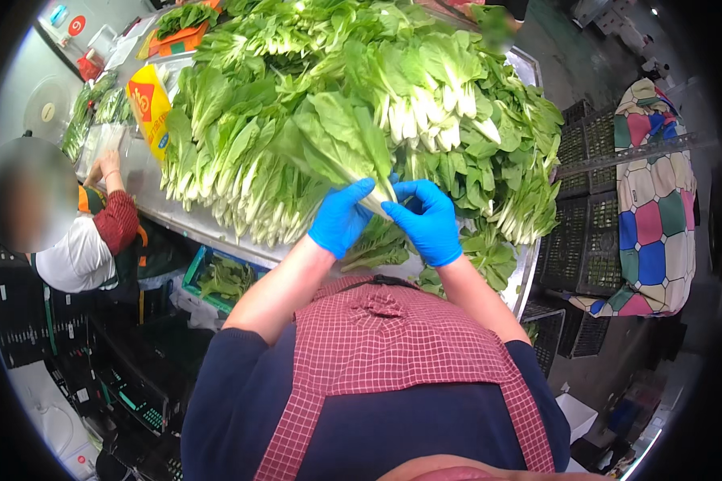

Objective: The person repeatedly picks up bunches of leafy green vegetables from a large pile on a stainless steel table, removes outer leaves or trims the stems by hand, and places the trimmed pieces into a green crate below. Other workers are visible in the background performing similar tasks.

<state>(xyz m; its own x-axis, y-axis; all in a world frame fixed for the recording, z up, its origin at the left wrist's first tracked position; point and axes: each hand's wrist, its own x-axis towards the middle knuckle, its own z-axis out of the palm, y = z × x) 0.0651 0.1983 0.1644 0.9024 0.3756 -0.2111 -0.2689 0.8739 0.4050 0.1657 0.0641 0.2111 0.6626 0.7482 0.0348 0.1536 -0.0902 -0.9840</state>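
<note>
Both of my hands wear blue gloves and meet above the near edge of the metal table. My left hand [344, 215] grips the pale stem end of a leafy green vegetable [346, 135], whose leaves point up and away from me. On the other side of the same stems, my right hand [426, 217] has thumb and forefinger pinched at the base. Beyond lies a large heap of leafy greens [234, 144], many with white stems towards me. A bundle with thick white stems [427, 114] rests on the heap, behind my hands. Loose leaves [379, 246] lie below my hands.
A co-worker [78, 258] stands at the left, hands on the table [141, 195]. A yellow printed bag [149, 111] lies beside the heap. Below the table edge is a green crate [195, 276] with leaves. Black crates [568, 240] and a patchwork-patterned cloth [656, 228] are at the right.
</note>
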